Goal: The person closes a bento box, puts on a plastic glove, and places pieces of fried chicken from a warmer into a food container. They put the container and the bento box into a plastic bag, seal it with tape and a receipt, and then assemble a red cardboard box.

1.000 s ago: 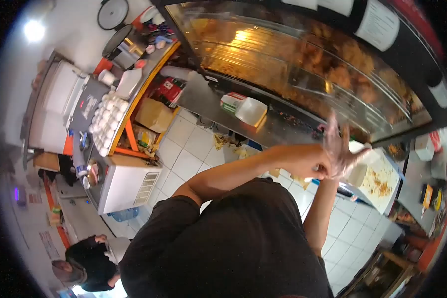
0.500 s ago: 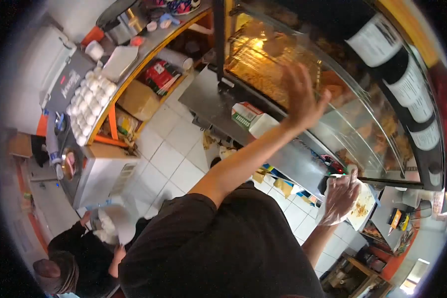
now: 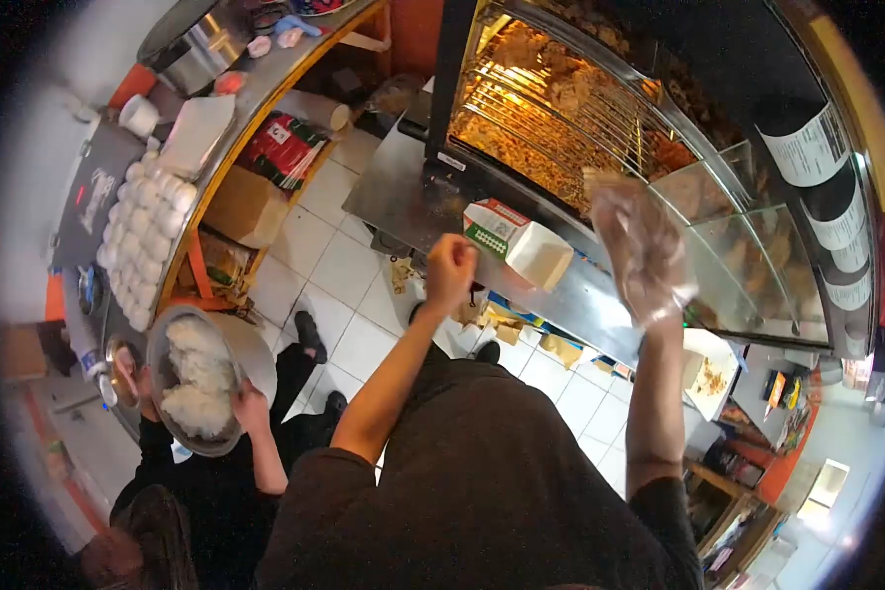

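Observation:
My right hand [image 3: 641, 248], in a clear plastic glove, is stretched towards the front of a lit display case [image 3: 441, 162]. Its fingers are extended, somewhat blurred, and I see nothing held in them. Behind it, pieces of fried food [image 3: 506, 123] lie on wire racks [image 3: 600, 113]. My left hand [image 3: 450, 273] is bare and curled into a loose fist, with nothing showing in it. It hovers just left of an open white, red and green cardboard food box [image 3: 541, 258], which rests on the steel counter [image 3: 393, 187] below the case.
On the left, a co-worker [image 3: 216, 501] holds a large metal pot [image 3: 228, 344] of white rice [image 3: 202, 379]. Several white wrapped bundles [image 3: 147, 226] are stacked on the side counter [image 3: 251, 108]. A board with crumbs [image 3: 708, 372] lies at right, and tiled floor [image 3: 324, 236] shows between the counters.
My left hand has come back from the case front and curled up. My gloved right hand has moved up towards the case. The co-worker's pot has moved up in view, showing more rice.

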`<state>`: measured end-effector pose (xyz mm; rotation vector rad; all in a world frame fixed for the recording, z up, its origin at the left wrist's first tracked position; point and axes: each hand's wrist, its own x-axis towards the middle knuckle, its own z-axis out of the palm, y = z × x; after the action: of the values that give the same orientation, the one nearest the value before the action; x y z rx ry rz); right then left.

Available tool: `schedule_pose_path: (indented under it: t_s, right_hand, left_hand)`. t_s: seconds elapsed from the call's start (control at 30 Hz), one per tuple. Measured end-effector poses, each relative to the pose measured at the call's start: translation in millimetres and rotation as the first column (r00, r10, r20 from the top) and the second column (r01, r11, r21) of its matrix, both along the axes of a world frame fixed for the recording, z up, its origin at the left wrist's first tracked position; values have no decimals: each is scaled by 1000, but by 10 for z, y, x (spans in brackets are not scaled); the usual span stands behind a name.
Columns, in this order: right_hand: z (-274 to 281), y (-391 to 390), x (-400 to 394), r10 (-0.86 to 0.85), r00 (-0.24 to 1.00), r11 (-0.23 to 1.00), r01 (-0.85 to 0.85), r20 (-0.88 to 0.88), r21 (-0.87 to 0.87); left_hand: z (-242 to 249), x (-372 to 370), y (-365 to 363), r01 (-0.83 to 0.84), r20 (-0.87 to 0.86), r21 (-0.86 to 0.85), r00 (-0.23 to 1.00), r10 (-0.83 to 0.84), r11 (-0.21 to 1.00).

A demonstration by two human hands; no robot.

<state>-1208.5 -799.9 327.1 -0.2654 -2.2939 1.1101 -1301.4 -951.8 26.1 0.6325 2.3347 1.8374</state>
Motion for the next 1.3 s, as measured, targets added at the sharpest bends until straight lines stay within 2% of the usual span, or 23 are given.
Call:
schedule_pose_path:
  t_s: [0.03,0.1,0.17,0.2,0.23,0.27,0.33,0.4,0.53,0.77,0.83,0.97,1.0,1.07,1.2,1.27,1.3]
  right_hand:
    - [65,17,-154,-93,996,869,85,-8,488]
    - [117,117,-467,-110,980,743,192,-166,642]
    - [176,263,-802,-147,957,549,290,-251,784]
    - [306,264,-980,-156,957,547,291,-246,785]
    - [493,234,-1171,-442,897,487,214,27,847]
    - [578,207,-1280,-677,685,456,106,267,883]
    - [569,402,-1563,-624,762,422,138,176,896]
    - [543,575,-1780,-555,821,417,138,131,898]
    - [509,782,-2024,-510,848,427,107,142,898]
    - [438,962,-2110,-463,869,478,82,171,875]
    - [418,969,-2089,-449,876,497,81,176,864]
    - [394,1056,-2113,-403,892,550,58,204,833]
    - [387,1083,-2109,-385,898,568,50,211,821]
    - [369,1118,-2064,-354,908,602,40,222,797]
    - [345,1160,-1914,-289,927,690,30,237,724]
    - [327,1184,-1831,-265,933,735,32,243,677]
    - [311,1190,-1793,-258,935,755,37,244,654]
  left_hand:
    - [-91,-100,-105,-69,40,-21,997,70,997]
    - [-143,-249,-299,-109,113,0,988,108,994]
    - [-138,-367,-395,-93,153,-15,984,94,996]
    - [-141,-400,-437,-96,192,-31,976,100,995]
    - [-160,-426,-469,-88,196,-32,976,93,996]
    - [-181,-441,-505,-80,185,-11,979,80,997]
    - [-262,-435,-599,-78,183,4,980,76,997]
    - [-409,-419,-721,25,280,-26,960,-16,999]
    - [-590,-259,-986,144,288,-63,950,-120,988]
    - [-556,-113,-1369,207,472,-196,877,-93,958]
    - [-555,-164,-1430,196,475,-162,874,-98,967]
    - [-564,-655,-1216,130,239,-66,965,-111,989]
    - [-583,-877,-1094,117,181,-7,977,-114,993]
    - [-493,-1474,-743,82,41,-18,996,-81,996]
    - [-157,-2606,142,46,-328,-263,935,-134,964]
    - [-198,-3067,525,178,-338,-384,886,-318,906]
    - [-152,-3169,630,185,-338,-380,884,-322,906]
